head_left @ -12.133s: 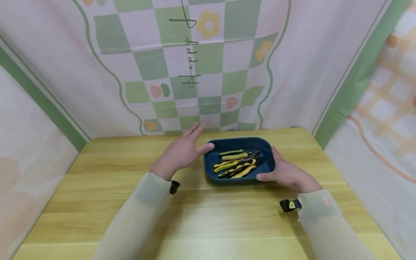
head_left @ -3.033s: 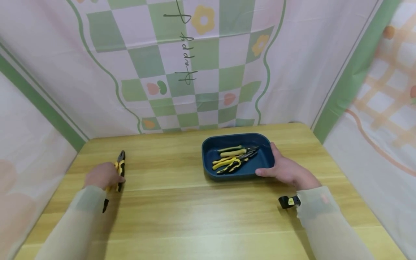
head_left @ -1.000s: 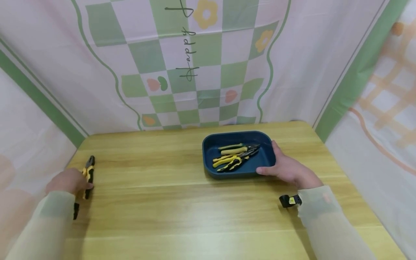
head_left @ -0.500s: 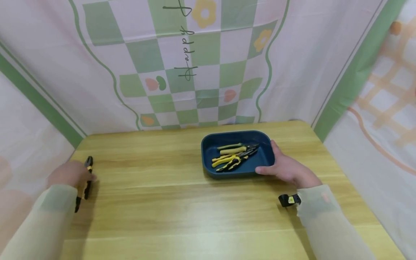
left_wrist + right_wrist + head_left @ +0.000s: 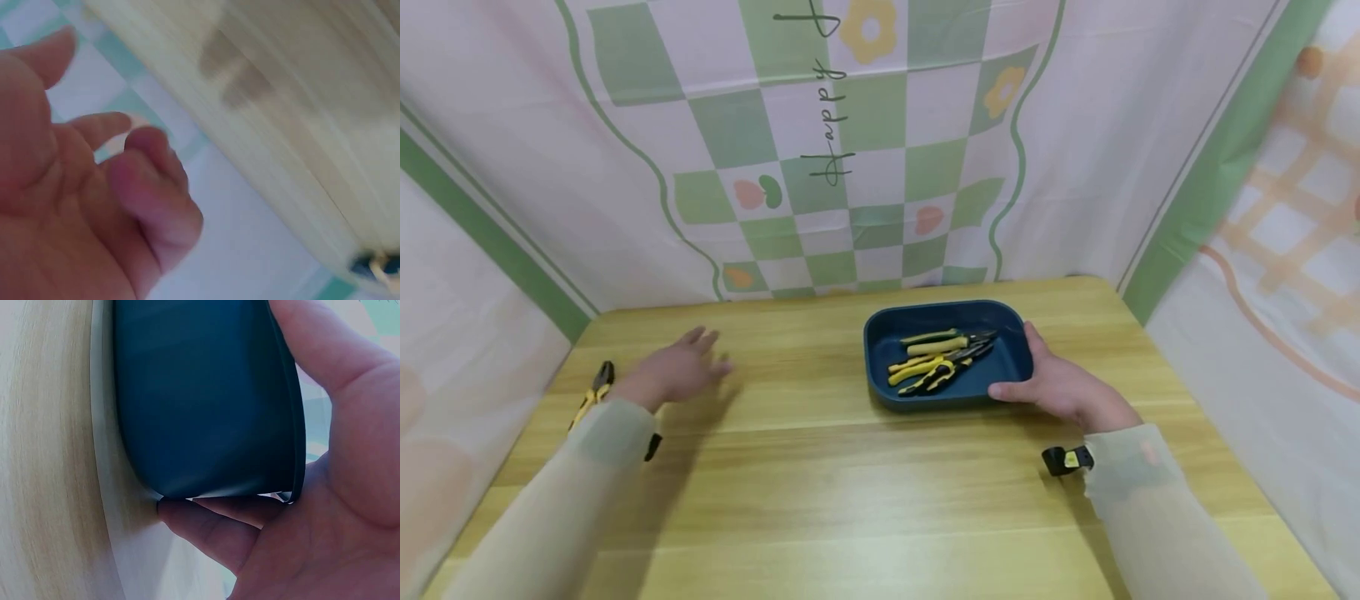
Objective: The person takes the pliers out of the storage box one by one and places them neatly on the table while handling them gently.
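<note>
In the head view my left hand (image 5: 681, 371) hovers over the left part of the table, fingers loosely spread, holding nothing. The left wrist view shows that hand's palm (image 5: 69, 200) bare too. Just behind it, at the table's left edge, lies a pair of yellow-and-black pliers (image 5: 601, 383); my sleeve hides the handle ends. My right hand (image 5: 1063, 387) grips the right end of a dark blue tub (image 5: 992, 379), thumb at the near rim and fingers round the end wall (image 5: 200, 425). Several pliers (image 5: 940, 362) with yellow handles lie inside, their heads pointing right.
The wooden table (image 5: 850, 500) ends at a checked cloth (image 5: 880, 183) hung behind it. More cloth hangs along the left and right sides. A black strap (image 5: 1063, 460) sits at the right wrist.
Pliers from the tub were carried to the left edge and released there within the last half second. My left hand has moved right, away from them. The right hand stays on the tub.
</note>
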A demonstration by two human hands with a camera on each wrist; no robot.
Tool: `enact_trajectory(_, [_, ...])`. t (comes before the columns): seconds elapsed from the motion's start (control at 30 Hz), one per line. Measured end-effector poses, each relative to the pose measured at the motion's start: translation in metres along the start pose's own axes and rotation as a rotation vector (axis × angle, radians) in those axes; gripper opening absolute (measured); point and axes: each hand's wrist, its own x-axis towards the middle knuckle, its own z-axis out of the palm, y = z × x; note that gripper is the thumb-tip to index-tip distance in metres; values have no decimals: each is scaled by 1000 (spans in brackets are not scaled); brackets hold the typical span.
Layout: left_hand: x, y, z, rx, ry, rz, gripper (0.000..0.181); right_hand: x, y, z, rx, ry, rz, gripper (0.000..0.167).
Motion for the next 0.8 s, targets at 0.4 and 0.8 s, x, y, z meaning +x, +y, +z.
enact_trajectory(0.4, [40,115,2,56,199,378,66,-2,1,-1,30,3,-13,134])
enact_trajectory(0.8, [69,206,0,-17,246,419,45,1,1,2,27,12,-9,132])
